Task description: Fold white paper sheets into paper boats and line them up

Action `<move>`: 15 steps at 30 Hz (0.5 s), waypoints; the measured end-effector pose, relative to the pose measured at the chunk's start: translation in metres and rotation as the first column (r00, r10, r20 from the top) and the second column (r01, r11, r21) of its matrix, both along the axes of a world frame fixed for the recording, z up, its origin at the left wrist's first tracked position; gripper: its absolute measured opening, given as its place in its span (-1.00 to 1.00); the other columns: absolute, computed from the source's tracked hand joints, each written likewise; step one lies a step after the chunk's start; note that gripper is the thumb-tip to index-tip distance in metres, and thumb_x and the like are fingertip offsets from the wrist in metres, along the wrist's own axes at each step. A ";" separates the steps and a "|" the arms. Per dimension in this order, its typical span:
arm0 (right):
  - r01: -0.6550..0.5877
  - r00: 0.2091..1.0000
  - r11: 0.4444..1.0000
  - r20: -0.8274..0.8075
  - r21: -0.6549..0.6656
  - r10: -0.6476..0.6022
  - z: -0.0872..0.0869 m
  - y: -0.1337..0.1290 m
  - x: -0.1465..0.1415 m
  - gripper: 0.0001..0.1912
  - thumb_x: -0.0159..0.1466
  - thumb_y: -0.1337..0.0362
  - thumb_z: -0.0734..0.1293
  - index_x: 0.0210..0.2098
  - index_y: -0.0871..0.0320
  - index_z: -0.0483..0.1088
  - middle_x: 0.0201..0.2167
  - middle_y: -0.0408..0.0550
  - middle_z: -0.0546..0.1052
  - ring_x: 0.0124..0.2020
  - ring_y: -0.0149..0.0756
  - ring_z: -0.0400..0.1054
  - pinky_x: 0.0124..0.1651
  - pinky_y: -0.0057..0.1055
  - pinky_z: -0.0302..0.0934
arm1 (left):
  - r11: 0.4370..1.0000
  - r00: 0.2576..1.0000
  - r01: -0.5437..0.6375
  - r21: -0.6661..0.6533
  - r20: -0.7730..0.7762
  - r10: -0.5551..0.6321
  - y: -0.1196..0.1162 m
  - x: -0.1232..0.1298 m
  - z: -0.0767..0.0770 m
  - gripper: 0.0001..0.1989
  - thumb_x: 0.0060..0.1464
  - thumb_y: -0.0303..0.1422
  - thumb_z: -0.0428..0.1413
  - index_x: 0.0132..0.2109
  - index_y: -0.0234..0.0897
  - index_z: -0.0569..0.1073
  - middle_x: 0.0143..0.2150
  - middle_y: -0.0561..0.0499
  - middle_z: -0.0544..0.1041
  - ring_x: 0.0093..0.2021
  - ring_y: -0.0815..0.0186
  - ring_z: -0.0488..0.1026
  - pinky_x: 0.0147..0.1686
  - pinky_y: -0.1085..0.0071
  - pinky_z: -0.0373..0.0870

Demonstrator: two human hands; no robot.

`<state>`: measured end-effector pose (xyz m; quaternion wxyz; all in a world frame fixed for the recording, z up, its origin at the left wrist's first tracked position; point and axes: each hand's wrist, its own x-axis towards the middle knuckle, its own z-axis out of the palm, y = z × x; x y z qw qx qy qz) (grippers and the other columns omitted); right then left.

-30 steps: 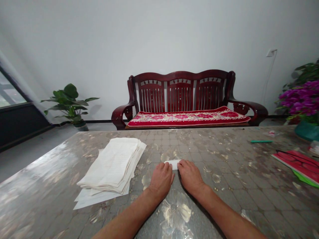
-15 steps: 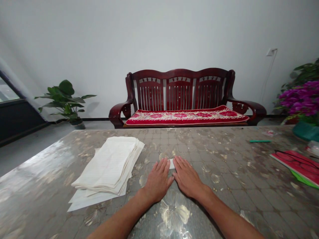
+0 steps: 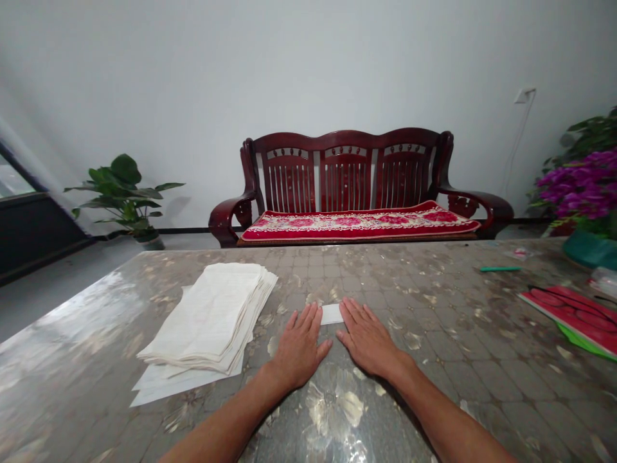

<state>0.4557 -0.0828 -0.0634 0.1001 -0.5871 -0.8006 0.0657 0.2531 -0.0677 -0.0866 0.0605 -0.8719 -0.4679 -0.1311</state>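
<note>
A small white strip of paper (image 3: 331, 314) lies flat on the patterned table (image 3: 332, 405), between my two hands. My left hand (image 3: 299, 344) rests palm down with fingers stretched out, its fingertips over the strip's left end. On the other side, my right hand (image 3: 367, 335) is also palm down and flat, covering the right end. Both thumbs point inward and sit apart from each other. The parts of the strip under my fingers are hidden.
Left of my hands lies a stack of white paper sheets (image 3: 202, 318). To the right are a green pen (image 3: 500, 269), a red book (image 3: 569, 315) with eyeglasses (image 3: 585, 310) on it, and purple flowers (image 3: 576, 183). A wooden bench (image 3: 347, 173) stands beyond the table.
My hands have spread slightly apart, the left one to the left and the right one to the right. More of the paper strip shows between them.
</note>
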 end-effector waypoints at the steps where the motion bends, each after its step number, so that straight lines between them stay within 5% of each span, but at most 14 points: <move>1: 0.006 1.000 1.000 0.006 -0.003 -0.006 0.001 0.000 0.001 -0.36 0.39 0.10 0.10 0.37 0.30 0.06 0.40 0.12 0.02 0.42 -0.12 -0.13 0.41 -0.07 -0.22 | 1.000 1.000 -0.008 0.005 -0.003 0.008 0.000 -0.003 0.000 -0.39 0.26 -0.12 -0.02 0.32 -0.38 0.21 0.36 -0.25 0.23 0.36 0.04 0.16 0.28 0.03 0.14; 15: 0.154 0.988 0.985 0.017 -0.074 -0.153 0.007 0.008 0.014 -0.35 0.37 0.08 0.10 0.37 0.25 0.06 0.41 0.07 0.00 0.42 -0.08 -0.17 0.40 0.04 -0.30 | 0.993 0.996 -0.075 -0.090 0.036 0.079 0.000 -0.027 0.000 -0.46 0.24 -0.25 0.00 0.30 -0.37 0.24 0.36 -0.24 0.23 0.36 0.01 0.14 0.29 -0.02 0.14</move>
